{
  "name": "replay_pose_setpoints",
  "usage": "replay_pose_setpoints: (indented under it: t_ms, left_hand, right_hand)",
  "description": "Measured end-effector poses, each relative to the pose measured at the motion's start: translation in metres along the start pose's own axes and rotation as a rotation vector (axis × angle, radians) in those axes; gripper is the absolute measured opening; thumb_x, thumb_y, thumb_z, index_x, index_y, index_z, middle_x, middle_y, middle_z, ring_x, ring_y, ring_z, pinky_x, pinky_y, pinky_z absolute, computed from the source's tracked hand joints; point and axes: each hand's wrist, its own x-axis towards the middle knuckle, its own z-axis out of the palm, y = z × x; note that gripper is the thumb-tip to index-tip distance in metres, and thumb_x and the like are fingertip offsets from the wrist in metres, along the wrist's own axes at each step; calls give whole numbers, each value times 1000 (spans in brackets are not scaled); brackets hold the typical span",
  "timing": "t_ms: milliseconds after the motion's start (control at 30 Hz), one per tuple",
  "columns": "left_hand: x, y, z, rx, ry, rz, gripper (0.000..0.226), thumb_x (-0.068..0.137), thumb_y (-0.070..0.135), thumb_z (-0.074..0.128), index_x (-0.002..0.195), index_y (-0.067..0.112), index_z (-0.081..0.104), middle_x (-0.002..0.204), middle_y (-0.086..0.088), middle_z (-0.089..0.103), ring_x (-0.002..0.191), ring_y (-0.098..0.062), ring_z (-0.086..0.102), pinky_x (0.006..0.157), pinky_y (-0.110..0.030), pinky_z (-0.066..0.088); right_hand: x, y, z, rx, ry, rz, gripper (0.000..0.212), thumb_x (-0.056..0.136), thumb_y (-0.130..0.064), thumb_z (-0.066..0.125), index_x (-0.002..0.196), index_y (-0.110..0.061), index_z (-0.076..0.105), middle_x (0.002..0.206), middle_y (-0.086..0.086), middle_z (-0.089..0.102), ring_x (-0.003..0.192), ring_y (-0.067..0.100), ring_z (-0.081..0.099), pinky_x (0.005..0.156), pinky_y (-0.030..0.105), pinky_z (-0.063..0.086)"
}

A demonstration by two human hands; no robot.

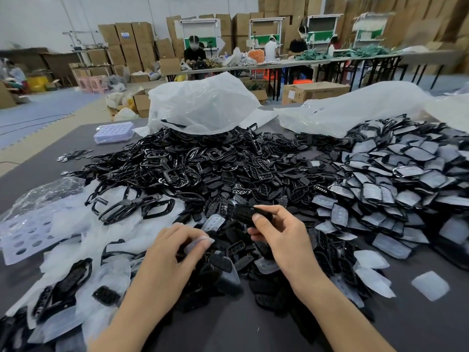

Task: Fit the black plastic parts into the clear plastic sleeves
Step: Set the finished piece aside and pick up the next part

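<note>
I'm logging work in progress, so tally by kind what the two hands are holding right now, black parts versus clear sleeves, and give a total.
black part, pinched in the right hand: 1
clear sleeve, pinched in the left hand: 1
Total held: 2
The piles on the table are too many to count.

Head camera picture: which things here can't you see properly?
The small black plastic part in the right hand: head view, thumb and fingers cover its near end.
The clear plastic sleeve pinched by the left hand: head view, motion blur hides its opening.
The brown cardboard box, its label: head view, too small to read.
The white plastic bag, its contents: head view, hidden by its own folds.
</note>
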Motion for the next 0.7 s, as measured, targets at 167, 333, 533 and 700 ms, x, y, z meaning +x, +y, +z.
replay_pose_setpoints:
  t_ms: [167,333,533,700]
  left_hand:
    - [1,19,8,-183,146,-76,11,83,49,61,86,43,70,104,18,62,93,-2,58,76,-8,40]
    - [-1,22,13,-142,107,-34,36,94,9,65,93,44,65,93,16,62,87,-3,60,72,-9,41]
    - [-2,23,17,-206,49,-73,40,90,8,65,94,47,68,89,23,70,88,2,66,72,-9,45]
    - [-2,21,19,-267,42,-106,15,96,38,53,100,44,67,86,18,72,83,-5,67,71,-21,50]
  right_hand:
    - [-4,-7,5,326,-200,154,12,86,-18,76,97,-18,78,102,9,77,95,25,76,76,27,60]
    - [-13,-5,13,263,-428,116,13,85,-27,78,98,-26,78,110,1,76,109,18,71,91,30,57]
    - [-18,-4,15,103,-437,19,15,91,-25,73,105,-22,76,108,2,77,106,15,71,97,28,54]
    - [-14,-2,17,140,-364,27,17,87,-25,75,104,-23,78,108,6,77,106,19,72,95,30,55]
